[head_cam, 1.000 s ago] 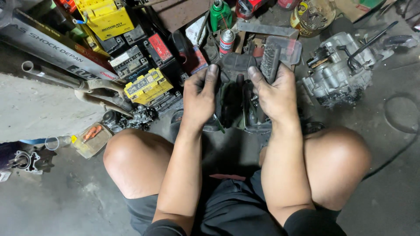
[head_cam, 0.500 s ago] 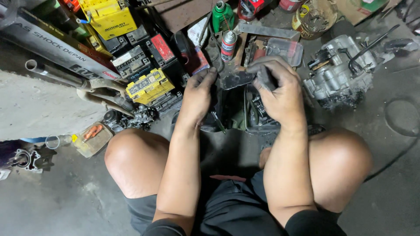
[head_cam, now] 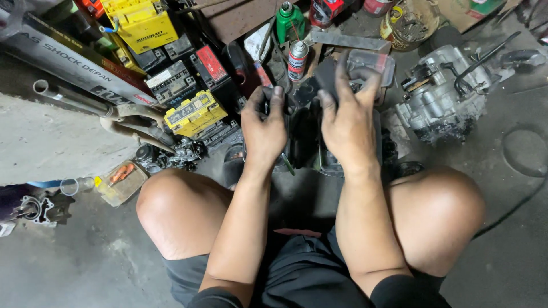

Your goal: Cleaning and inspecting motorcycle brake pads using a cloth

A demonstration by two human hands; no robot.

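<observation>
Black part gripped by both closed hands.

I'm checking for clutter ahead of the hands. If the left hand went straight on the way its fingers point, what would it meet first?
Probably the spray can standing just beyond the left hand; depth is unclear, so the dark part it grips may come first.

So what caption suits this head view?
Squatting person's left hand and right hand grip dark parts beside an engine.

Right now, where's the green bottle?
In the head view the green bottle stands at the top centre, just behind the spray can, beyond both hands.
</observation>
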